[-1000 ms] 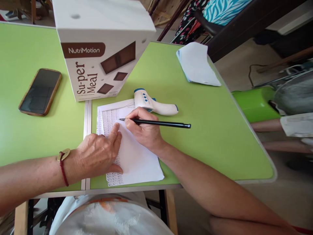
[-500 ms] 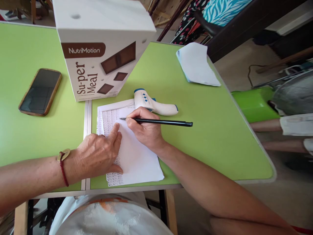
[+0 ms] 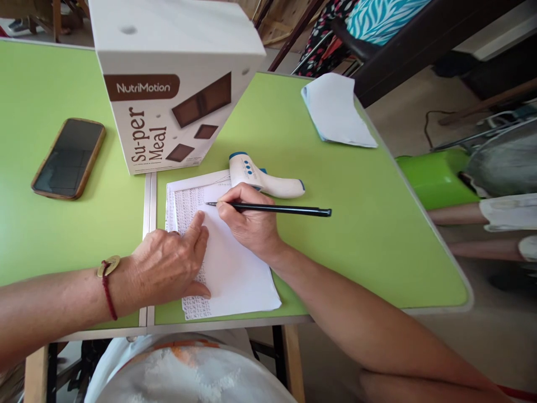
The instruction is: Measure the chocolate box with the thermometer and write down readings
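Note:
Gripped in my right hand (image 3: 251, 221) is a black pen (image 3: 289, 209), its tip on the paper beside rows of handwritten letters. The paper (image 3: 241, 274) lies as a small stack of sheets, with writing down its left part and blank white to the right. My left hand (image 3: 170, 263) rests on the written part, index finger stretched toward the pen tip and thumb spread apart. Just beyond my right hand lies a white and blue infrared thermometer (image 3: 268, 182), touching the top of the sheets.
A tall white NutriMotion box (image 3: 168, 112) stands behind the paper on the green table (image 3: 356, 246). To the left lies a phone (image 3: 69, 159) in a brown case. Folded white paper (image 3: 338, 109) sits near the far right edge. Another person's legs (image 3: 461, 215) show at right.
Almost nothing differs. Both hands and the pen hold the same places, and the view has shifted very slightly.

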{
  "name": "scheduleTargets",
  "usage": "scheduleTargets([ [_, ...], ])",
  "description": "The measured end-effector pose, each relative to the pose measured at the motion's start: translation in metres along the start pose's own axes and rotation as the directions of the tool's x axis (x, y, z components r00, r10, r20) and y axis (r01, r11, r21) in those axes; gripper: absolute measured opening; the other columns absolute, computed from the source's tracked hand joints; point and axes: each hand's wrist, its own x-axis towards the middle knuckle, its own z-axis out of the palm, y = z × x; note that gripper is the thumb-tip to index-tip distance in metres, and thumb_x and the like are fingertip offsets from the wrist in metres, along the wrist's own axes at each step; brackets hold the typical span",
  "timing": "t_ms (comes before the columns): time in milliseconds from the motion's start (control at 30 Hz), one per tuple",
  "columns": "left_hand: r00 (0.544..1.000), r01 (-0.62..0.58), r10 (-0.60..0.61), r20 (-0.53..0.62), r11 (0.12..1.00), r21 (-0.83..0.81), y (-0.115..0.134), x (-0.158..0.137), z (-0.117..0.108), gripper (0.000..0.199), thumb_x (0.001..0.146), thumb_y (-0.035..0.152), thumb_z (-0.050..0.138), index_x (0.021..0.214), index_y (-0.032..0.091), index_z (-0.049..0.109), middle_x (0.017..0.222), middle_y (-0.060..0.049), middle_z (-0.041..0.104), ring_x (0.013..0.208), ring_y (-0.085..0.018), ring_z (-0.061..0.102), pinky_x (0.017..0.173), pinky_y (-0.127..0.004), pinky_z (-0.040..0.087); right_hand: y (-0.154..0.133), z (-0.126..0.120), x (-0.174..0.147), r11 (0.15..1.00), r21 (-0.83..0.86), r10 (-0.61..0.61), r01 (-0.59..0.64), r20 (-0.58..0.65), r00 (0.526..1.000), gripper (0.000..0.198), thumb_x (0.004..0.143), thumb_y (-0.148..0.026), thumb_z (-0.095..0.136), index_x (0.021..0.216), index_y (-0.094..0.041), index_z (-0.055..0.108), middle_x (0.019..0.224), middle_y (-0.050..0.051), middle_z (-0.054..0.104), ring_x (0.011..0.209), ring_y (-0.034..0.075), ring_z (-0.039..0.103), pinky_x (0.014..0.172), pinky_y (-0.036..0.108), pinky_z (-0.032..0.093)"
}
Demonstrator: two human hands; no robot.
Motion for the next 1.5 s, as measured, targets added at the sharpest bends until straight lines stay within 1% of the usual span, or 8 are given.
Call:
scheduleTargets([
  [667, 1.0, 0.001, -0.001, 0.017, 1.0, -0.014, 0.0, 0.0, -0.002, 0.092, 0.078, 0.075, 0.055, 0.132, 0.0, 0.051, 0.145, -0.035, 0.032, 0.055, -0.022, 0.065, 0.042, -0.035, 0.046, -0.004, -0.012, 0.003, 0.985, -0.125, -0.11, 0.121, 0.088, 0.99, 0.006, 0.087, -0.021, 0.053, 0.085, -0.023, 0.058, 0.075, 0.0, 0.064, 0.065, 0.014, 0.058, 0.063, 0.03, 0.05],
  [933, 1.0, 0.003, -0.003, -0.007, 1.0, -0.001, 0.001, -0.001, -0.002, 0.09, 0.077, 0.075, 0.056, 0.129, 0.002, 0.053, 0.143, -0.033, 0.04, 0.052, -0.021, 0.064, 0.041, -0.035, 0.044, 0.003, -0.039, 0.003, 0.802, -0.411, -0.173, 0.432, 0.532, 0.829, 0.032, 0.093, -0.008, 0.038, 0.108, -0.018, 0.063, 0.094, 0.01, 0.066, 0.087, 0.022, 0.063, 0.074, 0.037, 0.052],
  [1133, 0.984, -0.062, 0.049, -0.173, 0.996, -0.071, -0.015, 0.002, 0.001, 0.059, 0.086, 0.068, 0.05, 0.097, 0.012, 0.06, 0.113, -0.016, 0.064, 0.05, -0.015, 0.056, 0.042, -0.032, 0.038, 0.0, -0.047, 0.008, 0.691, -0.52, -0.235, 0.502, 0.496, 0.836, 0.035, 0.083, -0.004, 0.045, 0.106, -0.02, 0.066, 0.086, 0.006, 0.066, 0.078, 0.02, 0.062, 0.067, 0.033, 0.05],
  [1200, 0.891, -0.09, 0.013, -0.453, 0.985, -0.149, -0.033, 0.003, 0.002, 0.045, 0.095, 0.059, 0.04, 0.088, 0.017, 0.055, 0.097, -0.009, 0.063, 0.061, -0.016, 0.057, 0.051, -0.032, 0.043, 0.004, -0.051, 0.012, 0.701, -0.595, -0.215, 0.393, 0.348, 0.912, 0.037, 0.079, -0.004, 0.047, 0.107, -0.02, 0.065, 0.092, 0.007, 0.066, 0.081, 0.022, 0.062, 0.068, 0.034, 0.051],
  [1333, 0.348, 0.204, -0.341, -0.873, 0.937, -0.284, -0.077, 0.004, 0.001, 0.041, 0.087, 0.059, 0.054, 0.1, 0.02, 0.046, 0.106, -0.01, 0.053, 0.105, -0.026, 0.052, 0.091, -0.051, 0.043, 0.024, -0.06, 0.019, 0.677, -0.719, -0.045, 0.155, 0.17, 0.984, 0.046, 0.073, -0.013, 0.058, 0.119, -0.017, 0.058, 0.104, 0.015, 0.062, 0.093, 0.031, 0.06, 0.077, 0.046, 0.05],
  [1400, 0.185, 0.338, -0.438, -0.88, 0.869, -0.362, -0.095, 0.005, 0.004, 0.064, 0.086, 0.067, 0.053, 0.123, 0.017, 0.036, 0.125, -0.01, 0.043, 0.12, -0.026, 0.042, 0.096, -0.052, 0.038, 0.037, -0.063, 0.02, 0.651, -0.749, 0.031, 0.127, 0.193, 0.981, 0.054, 0.071, -0.019, 0.064, 0.124, -0.014, 0.054, 0.105, 0.018, 0.062, 0.094, 0.034, 0.059, 0.079, 0.049, 0.049],
  [1433, 0.17, 0.364, -0.523, -0.835, 0.821, -0.44, -0.102, 0.007, 0.006, 0.078, 0.086, 0.073, 0.048, 0.133, 0.015, 0.027, 0.133, -0.01, 0.036, 0.126, -0.026, 0.037, 0.097, -0.052, 0.036, 0.042, -0.064, 0.02, 0.64, -0.758, 0.056, 0.124, 0.207, 0.977, 0.055, 0.072, -0.021, 0.064, 0.125, -0.014, 0.054, 0.104, 0.018, 0.063, 0.093, 0.035, 0.059, 0.078, 0.05, 0.048],
  [1500, 0.401, 0.33, -0.642, -0.654, 0.767, -0.55, -0.112, 0.011, 0.013, 0.09, 0.087, 0.08, 0.031, 0.145, 0.015, 0.007, 0.145, -0.012, 0.025, 0.137, -0.031, 0.022, 0.1, -0.054, 0.032, 0.052, -0.064, 0.019, 0.628, -0.767, 0.08, 0.128, 0.228, 0.971, 0.051, 0.074, -0.023, 0.062, 0.123, -0.013, 0.055, 0.097, 0.017, 0.065, 0.088, 0.033, 0.06, 0.076, 0.047, 0.049],
])
